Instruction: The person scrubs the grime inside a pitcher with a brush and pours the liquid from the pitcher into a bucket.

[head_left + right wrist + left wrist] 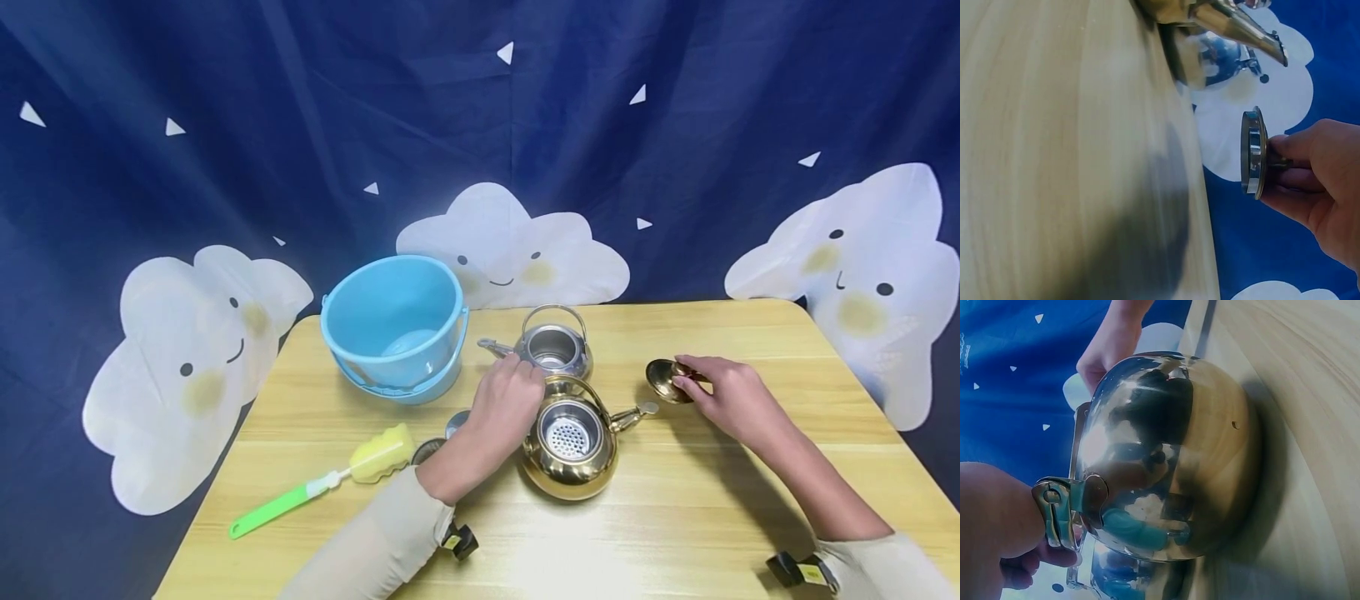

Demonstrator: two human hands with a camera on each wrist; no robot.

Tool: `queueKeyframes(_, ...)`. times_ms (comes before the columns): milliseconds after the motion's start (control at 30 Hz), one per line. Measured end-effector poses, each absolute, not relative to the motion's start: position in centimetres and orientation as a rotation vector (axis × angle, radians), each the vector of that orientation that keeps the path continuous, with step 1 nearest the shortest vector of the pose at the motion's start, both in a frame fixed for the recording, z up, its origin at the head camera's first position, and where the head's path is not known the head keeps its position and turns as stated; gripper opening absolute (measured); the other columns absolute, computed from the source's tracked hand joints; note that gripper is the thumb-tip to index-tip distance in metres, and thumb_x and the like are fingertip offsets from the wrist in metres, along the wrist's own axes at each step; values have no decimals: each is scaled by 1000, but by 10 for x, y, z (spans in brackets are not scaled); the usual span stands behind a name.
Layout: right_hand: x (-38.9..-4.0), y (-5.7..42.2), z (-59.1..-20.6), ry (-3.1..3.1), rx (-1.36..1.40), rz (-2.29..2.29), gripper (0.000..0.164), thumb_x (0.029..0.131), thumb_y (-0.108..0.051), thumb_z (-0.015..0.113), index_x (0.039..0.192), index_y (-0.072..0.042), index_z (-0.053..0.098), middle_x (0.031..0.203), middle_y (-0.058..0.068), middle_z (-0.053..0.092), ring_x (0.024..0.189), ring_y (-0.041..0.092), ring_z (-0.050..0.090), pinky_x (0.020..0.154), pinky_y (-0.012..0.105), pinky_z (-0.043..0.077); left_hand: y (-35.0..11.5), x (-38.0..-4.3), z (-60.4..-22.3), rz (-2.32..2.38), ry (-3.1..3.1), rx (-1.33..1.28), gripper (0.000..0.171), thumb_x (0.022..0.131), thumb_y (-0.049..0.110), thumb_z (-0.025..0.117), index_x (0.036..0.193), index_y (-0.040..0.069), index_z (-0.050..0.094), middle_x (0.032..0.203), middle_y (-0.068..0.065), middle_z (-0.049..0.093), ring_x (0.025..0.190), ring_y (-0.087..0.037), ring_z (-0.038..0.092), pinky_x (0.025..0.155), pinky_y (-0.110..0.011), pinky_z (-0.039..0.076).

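A gold teapot [570, 482] stands on the table with its top uncovered, showing a perforated metal strainer [572, 439] inside. My left hand [501, 407] has its fingers curled at the teapot's hoop handle [1059, 509], on the side away from the spout [633, 415]. Off to the right, my right hand [738, 402] pinches the gold teapot lid [663, 381] by its knob, above the tabletop. The lid's metal inner rim [1251, 153] faces the table in the right wrist view. Just behind the gold teapot sits a smaller silver teapot [579, 367], also uncovered.
A blue bucket [397, 362] stands at the back left. In front of it lies a yellow sponge brush [382, 454] with a green handle [270, 510]. Two small round items, one a silver disc [456, 423], are partly hidden by my left forearm. A blue cloud-patterned curtain [450, 108] hangs behind the table.
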State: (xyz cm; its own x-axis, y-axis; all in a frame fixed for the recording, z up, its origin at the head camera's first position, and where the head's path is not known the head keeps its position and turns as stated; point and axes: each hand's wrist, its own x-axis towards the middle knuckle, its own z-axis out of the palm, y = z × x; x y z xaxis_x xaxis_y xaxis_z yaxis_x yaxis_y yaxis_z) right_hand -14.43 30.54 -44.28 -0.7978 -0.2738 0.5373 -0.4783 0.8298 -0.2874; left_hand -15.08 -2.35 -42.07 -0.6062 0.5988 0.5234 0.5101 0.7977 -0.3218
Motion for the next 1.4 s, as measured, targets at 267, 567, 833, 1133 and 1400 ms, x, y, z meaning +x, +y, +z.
queueKeyframes(267,-143,304,-448,-2584,535,571,34,81,-3,83,113,7,74,102,28,77,91,48,75,79,61,61,-23,-150,-420,201,-2370,-823,13,82,0,71,78,12,74,70,1,69,65,-11,54,56,-19,43)
queueKeyframes(567,-146,305,-456,-2655,527,572,33,84,-5,82,114,7,74,105,30,76,94,50,73,82,63,61,-22,-149,-421,210,-2359,-821,11,82,2,72,81,12,76,72,1,71,66,-11,54,56,-19,44)
queueKeyframes(833,-147,306,-459,-2750,475,606,32,88,-7,80,117,6,73,105,31,75,91,49,74,80,62,61,-22,-150,-421,212,-2359,-825,11,82,3,73,84,13,77,74,2,72,67,-11,56,58,-19,45)
queueKeyframes(1133,-152,309,-464,-2766,469,592,32,88,-7,79,117,4,74,102,30,76,81,41,76,73,58,61,-23,-150,-419,203,-2344,-824,10,82,3,74,83,13,77,72,1,71,66,-11,55,58,-18,43)
queueKeyframes(1400,-153,309,-467,-2762,471,589,31,88,-7,79,116,5,74,101,30,76,84,45,75,75,60,61,-22,-150,-420,208,-2344,-821,11,81,2,73,82,13,76,72,2,71,66,-12,55,58,-19,43)
